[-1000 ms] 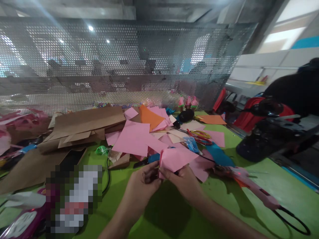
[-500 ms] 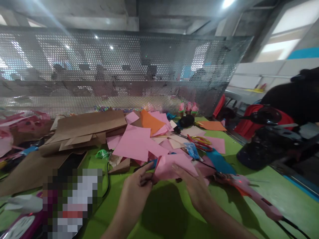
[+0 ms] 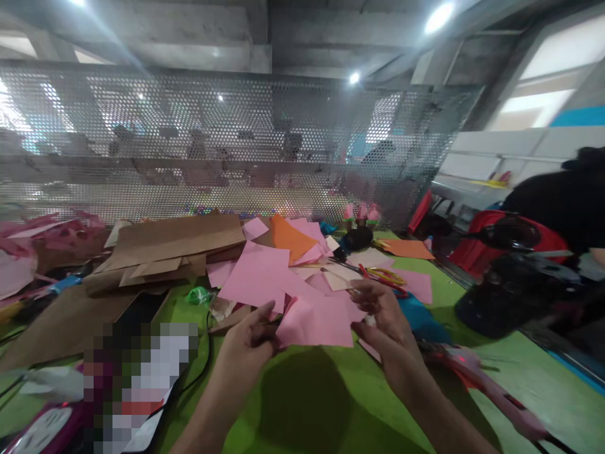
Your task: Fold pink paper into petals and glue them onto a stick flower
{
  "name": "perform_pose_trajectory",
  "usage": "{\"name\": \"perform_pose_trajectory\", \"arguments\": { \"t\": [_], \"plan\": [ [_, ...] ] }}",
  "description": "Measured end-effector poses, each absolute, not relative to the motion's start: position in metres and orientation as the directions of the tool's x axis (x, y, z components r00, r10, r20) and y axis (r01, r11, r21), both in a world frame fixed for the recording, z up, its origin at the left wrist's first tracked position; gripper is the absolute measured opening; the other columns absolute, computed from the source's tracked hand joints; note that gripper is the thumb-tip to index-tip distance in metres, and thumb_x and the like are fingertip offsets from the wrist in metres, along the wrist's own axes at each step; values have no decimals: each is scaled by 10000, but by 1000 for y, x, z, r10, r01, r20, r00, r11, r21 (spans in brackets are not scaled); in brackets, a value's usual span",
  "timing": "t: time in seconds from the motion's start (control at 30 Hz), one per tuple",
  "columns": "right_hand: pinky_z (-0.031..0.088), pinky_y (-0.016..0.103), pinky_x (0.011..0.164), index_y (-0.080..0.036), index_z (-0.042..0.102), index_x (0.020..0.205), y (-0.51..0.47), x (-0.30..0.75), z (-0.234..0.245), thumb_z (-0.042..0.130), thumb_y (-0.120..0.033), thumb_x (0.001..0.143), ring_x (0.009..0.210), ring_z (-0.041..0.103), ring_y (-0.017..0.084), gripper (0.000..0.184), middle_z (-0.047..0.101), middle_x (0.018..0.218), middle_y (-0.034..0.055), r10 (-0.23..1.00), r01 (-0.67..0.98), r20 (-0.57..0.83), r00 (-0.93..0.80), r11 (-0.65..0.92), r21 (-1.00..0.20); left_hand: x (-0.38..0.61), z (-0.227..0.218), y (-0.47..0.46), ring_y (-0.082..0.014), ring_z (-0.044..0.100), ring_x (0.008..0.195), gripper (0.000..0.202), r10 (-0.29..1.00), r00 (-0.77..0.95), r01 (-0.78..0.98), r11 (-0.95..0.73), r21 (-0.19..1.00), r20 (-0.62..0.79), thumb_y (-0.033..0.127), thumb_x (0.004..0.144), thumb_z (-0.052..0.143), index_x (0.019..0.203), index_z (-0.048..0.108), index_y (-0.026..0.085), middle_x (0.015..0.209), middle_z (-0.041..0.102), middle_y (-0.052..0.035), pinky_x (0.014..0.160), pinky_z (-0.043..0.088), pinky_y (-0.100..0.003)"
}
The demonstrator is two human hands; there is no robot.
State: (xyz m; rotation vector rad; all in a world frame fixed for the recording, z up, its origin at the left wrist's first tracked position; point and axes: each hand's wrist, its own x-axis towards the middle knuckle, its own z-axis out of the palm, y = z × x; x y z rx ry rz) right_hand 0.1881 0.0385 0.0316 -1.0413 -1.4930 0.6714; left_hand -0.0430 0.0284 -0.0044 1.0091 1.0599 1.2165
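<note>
A small sheet of pink paper (image 3: 326, 323), curled at its left end, is held low over the green table. My left hand (image 3: 250, 340) pinches that curled end between thumb and fingers, the index finger stretched out. Beside the sheet's right edge is my right hand (image 3: 387, 325), its thumb and fingers apart with a gap between them; it appears to grip nothing. Larger pink sheets (image 3: 258, 271) lie just beyond the held one. To the right of my right hand rests a pink hot glue gun (image 3: 496, 388) with a small red light and a black cord.
Brown cardboard sheets (image 3: 174, 236) are stacked at the back left. Scissors (image 3: 382, 277), orange paper (image 3: 288, 239) and blue paper (image 3: 425, 318) lie around the pink sheets. A purple power strip (image 3: 47, 425) sits front left. A perforated metal screen (image 3: 265, 145) stands behind; a person (image 3: 562, 195) is at the right.
My right hand has come off the pink paper and moved right, its fingers spreading. The sheet, still in my left hand, has opened flatter and shifted slightly left.
</note>
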Motion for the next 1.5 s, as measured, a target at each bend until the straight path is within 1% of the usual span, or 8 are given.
{"name": "perform_pose_trajectory", "arguments": {
  "t": [0.1,0.23,0.6,0.9,1.03,1.23,1.37,1.5],
  "plan": [
    [415,361,914,-300,573,1219,39,183,29,698,-293,729,1102,524,269,506,581,1237,52,847,372,517,-126,523,-767,-41,-3,25,-170,672,729,803,988,110,-245,132,960,-107,95,574,604,1370,507,83,811,751,-42,724,536,-296],
    [439,362,822,-264,731,882,35,175,32,646,-236,764,905,613,256,148,715,927,47,876,385,471,-98,470,-794,-36,-1,20,-171,673,730,773,975,200,-185,132,974,-94,76,603,570,1373,515,97,733,730,-8,737,517,-286],
    [429,264,494,-195,765,685,34,171,39,665,-225,613,528,595,162,127,728,702,46,1000,-100,-25,-3,-25,-995,-37,-18,25,-202,694,778,778,976,216,-150,28,988,5,128,624,537,1398,471,81,772,746,-36,820,539,-367],
    [460,275,516,-193,778,666,42,173,35,712,-238,587,549,619,169,112,741,706,47,996,-123,-94,-4,-94,-988,-37,-9,22,-214,710,833,782,980,199,-66,15,998,-2,100,640,505,1419,441,88,840,762,-60,819,547,-353],
    [518,347,740,-241,790,930,50,188,31,737,-223,638,824,675,238,298,768,938,49,996,-6,-42,-79,-43,-999,-47,-9,23,-191,702,861,669,989,72,209,-142,968,130,75,704,478,1363,526,181,896,763,-30,809,527,-316],
    [393,428,1049,-289,718,1134,47,199,39,637,-367,842,1265,503,288,314,648,1290,57,968,192,211,-133,234,-953,-51,-3,19,-165,684,922,682,977,60,442,-211,872,206,38,780,424,1428,441,249,969,760,4,849,491,-303],
    [444,445,1007,-275,698,1171,34,183,43,748,-450,773,1175,568,305,437,665,1215,87,923,378,195,-331,319,-869,-44,0,14,-174,689,902,666,975,95,502,-222,836,202,34,781,433,1406,472,261,987,761,-4,820,488,-300],
    [508,379,887,-249,742,1050,30,173,39,782,-386,756,1018,640,269,327,711,1053,74,909,428,179,-377,343,-836,-40,1,12,-169,694,885,669,963,148,501,-269,823,225,41,796,421,1421,451,277,984,765,-1,782,486,-276]
  ]
}}
